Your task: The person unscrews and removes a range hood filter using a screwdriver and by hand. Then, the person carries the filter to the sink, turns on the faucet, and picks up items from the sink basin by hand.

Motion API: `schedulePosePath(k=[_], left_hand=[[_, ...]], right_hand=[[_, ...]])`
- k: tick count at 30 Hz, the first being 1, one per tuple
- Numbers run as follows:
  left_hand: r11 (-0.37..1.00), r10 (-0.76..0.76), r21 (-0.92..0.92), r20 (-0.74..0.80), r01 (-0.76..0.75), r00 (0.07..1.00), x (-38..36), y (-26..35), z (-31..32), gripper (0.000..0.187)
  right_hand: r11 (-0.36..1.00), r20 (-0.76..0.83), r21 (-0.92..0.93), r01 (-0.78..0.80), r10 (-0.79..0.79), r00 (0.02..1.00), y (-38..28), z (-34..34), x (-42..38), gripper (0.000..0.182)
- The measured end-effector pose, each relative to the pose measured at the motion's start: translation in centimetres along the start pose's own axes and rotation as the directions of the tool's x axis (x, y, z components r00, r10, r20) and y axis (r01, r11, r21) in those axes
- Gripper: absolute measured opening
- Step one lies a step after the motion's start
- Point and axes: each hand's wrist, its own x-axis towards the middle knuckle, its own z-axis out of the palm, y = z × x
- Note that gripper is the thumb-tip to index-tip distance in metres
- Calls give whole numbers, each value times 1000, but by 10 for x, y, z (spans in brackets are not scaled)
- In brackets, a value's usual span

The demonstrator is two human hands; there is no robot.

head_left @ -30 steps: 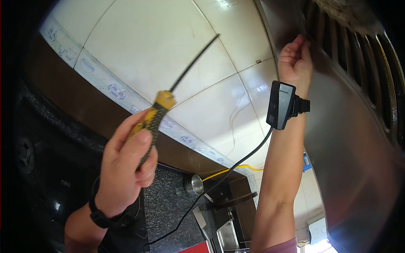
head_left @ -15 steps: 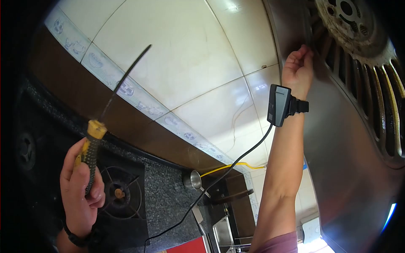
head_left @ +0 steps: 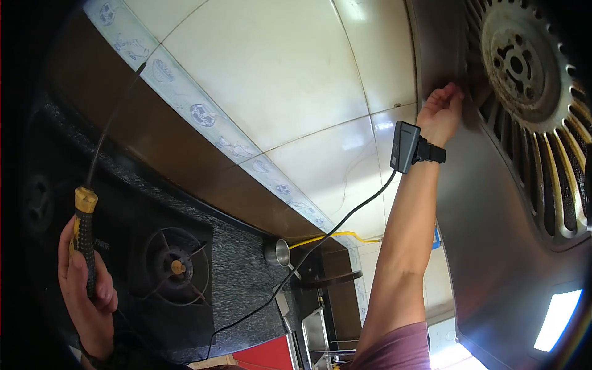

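My left hand [head_left: 89,296], at the lower left, is closed round the yellow and black handle of a long screwdriver [head_left: 84,231]. Its thin shaft points up, its dark tip in front of the patterned tile border. My right hand [head_left: 441,111] reaches up against the metal range hood [head_left: 450,68], beside its slotted grille. The fingers are curled and pinched together at the hood's surface; whatever lies between them is hidden. A black device [head_left: 405,147] is strapped to the right wrist, with a cable [head_left: 345,222] hanging from it.
A black gas stove with a burner [head_left: 177,267] lies below the left hand's side. A small metal pot [head_left: 277,253] stands on the speckled counter [head_left: 246,302] near a yellow hose [head_left: 336,234]. The round fan hub [head_left: 518,65] and grille slots fill the upper right. White tiles [head_left: 265,80] cover the wall.
The left hand and screwdriver have moved left and down, away from the hood. My right hand stays at the hood while the view shifts slightly; more of the fan hub and a lit panel show.
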Motion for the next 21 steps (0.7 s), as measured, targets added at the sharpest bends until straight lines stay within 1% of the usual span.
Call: schedulePosePath(k=[1, 3, 4, 6, 10, 12, 13, 14, 15, 16, 17, 18, 19, 20, 21], left_hand=[[1000, -3, 5, -5, 3, 1000, -1, 1, -4, 55], [1000, -6, 12, -14, 6, 1000, -3, 4, -11, 55], [1000, -8, 13, -21, 8, 1000, -4, 4, -15, 54], [1000, -14, 14, -33, 14, 999, -8, 5, -22, 54], [1000, 10, 6, -77, -10, 997, -13, 10, -39, 53], [1000, 30, -7, -100, -30, 995, -17, 14, -49, 53], [999, 42, -20, -111, -44, 993, -17, 18, -49, 53], [998, 42, -43, -90, -46, 995, -16, 24, -48, 51], [997, 42, -62, -69, -46, 997, -14, 33, -46, 48], [997, 29, -72, -26, -31, 999, -12, 44, -42, 47], [994, 100, -49, 45, -98, 994, -8, 59, -37, 46], [980, 201, -12, 75, -201, 977, -4, 75, -26, 47], [977, 214, -10, 67, -213, 975, -3, 90, -21, 47], [962, 273, -15, 116, -273, 955, -2, 104, -18, 47], [944, 328, -22, 168, -329, 929, -3, 118, -15, 47]], right_hand=[[1000, 3, 2, -3, 3, 1000, 1, 1, -2, 14], [993, -63, -96, 63, -69, 996, 3, 6, -3, 14], [994, -56, -94, 59, -65, 996, 3, 9, -5, 14], [989, -116, -139, 47, -63, 991, 1, 15, -8, 14], [997, -56, -81, 12, -17, 998, 1, 6, -2, 13], [994, -82, -111, -8, -2, 997, -1, 6, -6, 11], [995, -61, -79, -56, 51, 997, -2, 9, -11, 10], [993, -40, -46, -106, 104, 994, 0, 10, -13, 10], [988, 95, -2, -152, 152, 984, 5, 13, -14, 10], [988, 106, 11, -153, 151, 983, 7, 35, -22, 10], [977, 161, -32, -212, 214, 963, 8, 68, -40, 12], [961, 213, -79, -265, 276, 937, 9, 98, -56, 16], [961, 216, -93, -260, 274, 937, 11, 120, -61, 24], [963, 223, -82, -258, 270, 937, 11, 140, -59, 24], [963, 263, -45, -267, 269, 927, 12, 159, -55, 23]])
